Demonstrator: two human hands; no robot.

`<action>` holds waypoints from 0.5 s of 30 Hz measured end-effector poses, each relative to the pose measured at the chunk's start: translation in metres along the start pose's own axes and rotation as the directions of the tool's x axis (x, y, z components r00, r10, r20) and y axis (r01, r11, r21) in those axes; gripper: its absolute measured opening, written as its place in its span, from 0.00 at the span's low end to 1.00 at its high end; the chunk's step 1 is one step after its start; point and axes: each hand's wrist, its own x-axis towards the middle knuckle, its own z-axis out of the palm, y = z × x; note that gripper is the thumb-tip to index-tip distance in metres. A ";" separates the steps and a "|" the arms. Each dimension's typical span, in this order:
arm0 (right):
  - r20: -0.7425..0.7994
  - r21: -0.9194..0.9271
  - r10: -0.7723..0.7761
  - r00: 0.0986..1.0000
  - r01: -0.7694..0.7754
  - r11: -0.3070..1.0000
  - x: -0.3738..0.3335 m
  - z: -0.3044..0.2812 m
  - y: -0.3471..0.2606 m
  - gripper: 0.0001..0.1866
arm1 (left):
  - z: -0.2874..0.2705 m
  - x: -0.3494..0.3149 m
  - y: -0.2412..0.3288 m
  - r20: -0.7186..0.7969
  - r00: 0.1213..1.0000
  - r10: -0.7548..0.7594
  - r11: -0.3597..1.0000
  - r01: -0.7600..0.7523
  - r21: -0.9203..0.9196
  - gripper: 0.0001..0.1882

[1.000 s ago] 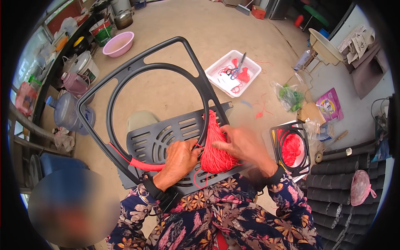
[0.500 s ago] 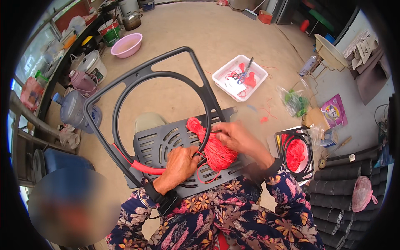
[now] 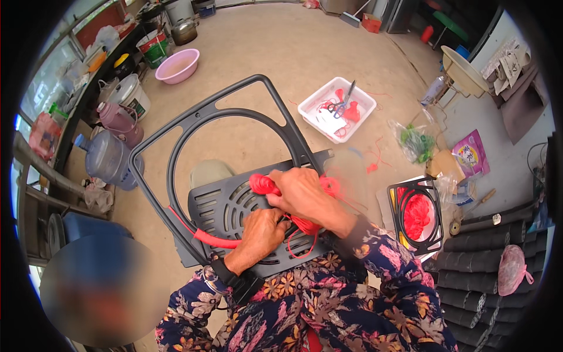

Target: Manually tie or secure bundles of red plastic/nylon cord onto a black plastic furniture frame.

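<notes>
A black frame [image 3: 198,115] with a round ring inside it stands tilted over a grey slotted plastic panel [image 3: 206,202] at my lap. Tightly wound red cord [image 3: 218,240] covers the ring's lower left stretch. At the end of that winding, my left hand [image 3: 258,237] is closed on the ring, its fingertips partly hidden. My right hand [image 3: 302,190] grips a bundle of red cord [image 3: 263,185] beside the ring's right side. The bundle's knob pokes out to the left of that hand, and loose strands show below and to the right. A thin loop of cord hangs near my left fingers.
A white tub [image 3: 316,122] with scissors and red scraps sits on the floor ahead. To the right are another black frame [image 3: 437,229] with red cord and a plastic bag [image 3: 413,141]. A pink basin [image 3: 177,66] and a water jug [image 3: 111,161] stand at left.
My right hand has moved left and now holds the cord bundle across the ring, turning its knob leftward. The frame has shifted slightly right and down. My left hand keeps its hold.
</notes>
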 end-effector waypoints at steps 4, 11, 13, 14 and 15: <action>-0.117 0.310 0.007 0.993 0.029 0.950 0.009 -0.040 -0.016 0.12 | 0.003 -0.004 0.002 -0.038 0.999 0.026 0.998 -0.028 -0.055 0.10; -0.098 0.952 0.081 0.992 0.117 -0.284 -0.047 -0.096 0.001 0.18 | 0.018 0.014 -0.018 -0.464 0.870 0.165 0.831 -0.376 -0.409 0.09; -0.114 0.833 0.143 0.983 0.172 -0.525 -0.092 -0.126 0.010 0.20 | 0.013 0.012 -0.034 -0.104 0.995 -0.011 0.922 -0.030 -0.385 0.09; -0.090 0.842 0.166 0.982 0.164 -0.514 -0.116 -0.145 0.018 0.21 | 0.008 0.015 -0.032 -0.033 0.993 -0.114 0.866 0.083 -0.492 0.09; -0.068 0.852 0.196 0.978 0.159 -0.499 -0.142 -0.163 0.027 0.21 | 0.003 0.021 -0.031 0.054 0.978 -0.202 0.787 0.195 -0.585 0.09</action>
